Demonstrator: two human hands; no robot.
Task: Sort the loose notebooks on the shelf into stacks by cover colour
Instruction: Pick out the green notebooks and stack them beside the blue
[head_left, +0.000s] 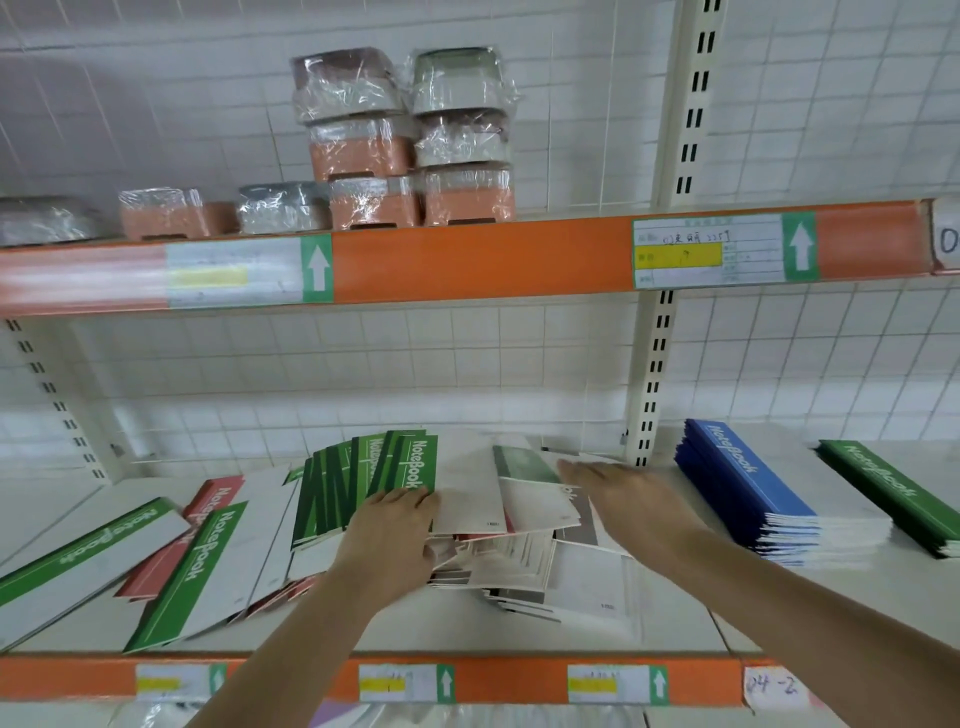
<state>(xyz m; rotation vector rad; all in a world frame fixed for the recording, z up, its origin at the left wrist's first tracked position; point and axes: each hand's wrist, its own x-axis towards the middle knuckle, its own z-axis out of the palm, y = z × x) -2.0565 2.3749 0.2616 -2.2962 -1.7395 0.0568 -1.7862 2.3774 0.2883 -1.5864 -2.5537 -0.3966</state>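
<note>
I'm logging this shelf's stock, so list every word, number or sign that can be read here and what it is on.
"NoteBook": green notebooks in the fanned stack
"NoteBook": blue stack
"NoteBook": green stack at far right
"NoteBook": red notebook
"04-2": handwritten tag, uncertain
White up arrow: upper shelf label
Handwriting on that label and the lower rail labels: too blurred to read

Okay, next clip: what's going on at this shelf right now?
A person is sorting notebooks on a shelf. The left hand grips a fanned bunch of green notebooks, while the right hand reaches flat over a messy pile of mixed notebooks in the middle. More green and red notebooks lie loose on the left. A blue stack and a green stack already sit on the right.
</note>
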